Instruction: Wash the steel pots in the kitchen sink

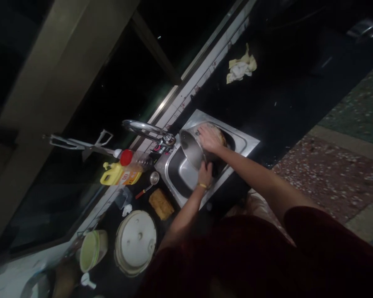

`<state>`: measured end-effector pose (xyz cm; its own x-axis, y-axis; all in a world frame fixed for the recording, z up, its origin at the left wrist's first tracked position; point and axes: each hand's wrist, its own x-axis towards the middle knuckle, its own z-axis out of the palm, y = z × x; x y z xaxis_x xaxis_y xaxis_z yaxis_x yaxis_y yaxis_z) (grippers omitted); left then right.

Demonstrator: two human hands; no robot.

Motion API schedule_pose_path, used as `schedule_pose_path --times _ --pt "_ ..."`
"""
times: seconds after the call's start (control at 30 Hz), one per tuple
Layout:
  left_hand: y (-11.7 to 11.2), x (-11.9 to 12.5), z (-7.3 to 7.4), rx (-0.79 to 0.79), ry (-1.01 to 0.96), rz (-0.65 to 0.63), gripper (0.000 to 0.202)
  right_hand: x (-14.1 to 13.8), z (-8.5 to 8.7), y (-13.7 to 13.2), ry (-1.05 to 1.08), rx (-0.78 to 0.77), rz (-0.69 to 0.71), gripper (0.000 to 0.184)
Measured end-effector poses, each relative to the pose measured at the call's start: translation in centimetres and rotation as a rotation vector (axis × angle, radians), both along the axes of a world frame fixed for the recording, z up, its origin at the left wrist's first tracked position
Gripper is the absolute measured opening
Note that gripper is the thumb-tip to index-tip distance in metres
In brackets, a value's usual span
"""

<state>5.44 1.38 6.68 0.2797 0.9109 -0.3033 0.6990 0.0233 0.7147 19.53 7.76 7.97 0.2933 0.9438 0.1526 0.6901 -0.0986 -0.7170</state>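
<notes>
Head view: left hand seemingly gripping pot; right hand blurred, can't tell grip.

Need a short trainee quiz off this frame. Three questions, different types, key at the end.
1. Multiple choice: the left hand is on which thing?
A) the tap
B) the metal pot
C) the yellow jug

2. True or false: the crumpled cloth lies inside the sink.

3. Short answer: which is nearer the sink, the brown block or the round pale disc?

Key:
1. B, the metal pot, which is tipped over on its side.
2. False; it lies on the dark counter.
3. The brown block.
</notes>
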Motion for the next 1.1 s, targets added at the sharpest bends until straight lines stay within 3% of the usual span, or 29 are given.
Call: schedule_pose_path --times 0.13,0.23,0.37,0.47,0.53,0.6,0.7,0.77,0.87,0.97,1.03,1.1 --pt "-1.7 -1.3 -3.4 0.010 0.143 -0.040 0.032 -0.2 -0.3 -0.2 0.002 0.021 0.028 0.051" --pt "-1.1 -1.3 -3.6 0.113 0.110 0.050 0.029 -0.7 -1.0 -2.9 -0.030 0.084 0.163 0.052" --pt "-1.1 -2.5 -0.7 0.167 -0.007 0.214 0.028 -2.2 -1.2 -9.2 -0.167 0.213 0.388 0.054" --pt "-1.5 -3.9 2.6 0.158 -0.114 0.293 0.035 -2.9 0.6 -12.1 -0.266 0.249 0.459 0.052" --pt "-1.6 -4.6 4.5 0.159 -0.163 0.310 0.039 -2.6 3.0 -11.5 -0.293 0.240 0.421 0.053" --pt "-1.5 -5.0 5.8 0.158 -0.185 0.308 0.041 -1.5 5.7 -9.0 -0.284 0.206 0.346 0.055" --pt "-1.4 -5.1 6.6 0.133 -0.216 0.305 0.044 0.1 9.1 -4.7 -0.227 0.108 0.257 0.054" --pt "-1.5 -4.7 6.8 0.093 -0.255 0.308 0.044 0.2 10.3 -3.8 -0.202 0.067 0.252 0.053" --pt "-1.8 -4.2 7.4 0.051 -0.346 0.312 0.046 -1.6 10.7 -6.6 -0.263 0.142 0.314 0.055" --pt "-1.7 -4.6 9.1 0.032 -0.425 0.308 0.049 -3.3 10.9 -10.7 -0.371 0.254 0.451 0.055" --pt "-1.5 -5.4 10.5 0.024 -0.444 0.286 0.052 -2.7 11.5 -11.2 -0.392 0.255 0.452 0.056" --pt "-1.4 -6.4 11.7 0.017 -0.438 0.255 0.055 -0.9 12.2 -9.5 -0.346 0.148 0.343 0.056"
